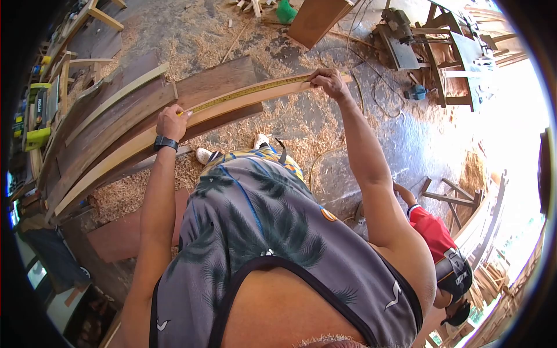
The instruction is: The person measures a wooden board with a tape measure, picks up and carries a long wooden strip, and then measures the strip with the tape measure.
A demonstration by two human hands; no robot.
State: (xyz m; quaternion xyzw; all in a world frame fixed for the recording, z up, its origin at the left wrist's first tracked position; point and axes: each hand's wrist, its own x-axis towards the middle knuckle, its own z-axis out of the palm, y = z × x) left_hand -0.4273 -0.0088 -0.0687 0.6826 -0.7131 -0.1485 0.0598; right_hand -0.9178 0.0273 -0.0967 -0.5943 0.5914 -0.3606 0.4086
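Observation:
A yellow tape measure [249,91] is stretched along a long pale wooden plank [255,97]. My left hand [173,123], with a dark watch on the wrist, closes on the tape at its left end, over the plank. Near the plank's right end, my right hand [329,83] pinches the other end of the tape. The tape's case cannot be made out in either hand. Under and beside the plank lie wider brown boards [217,78].
Wood shavings [278,124] cover much of the floor, where a cable [380,72] snakes about. Machinery on a wooden stand [400,43] is at upper right. A brown wooden panel [319,22] stands ahead. A person in red [432,235] is at lower right.

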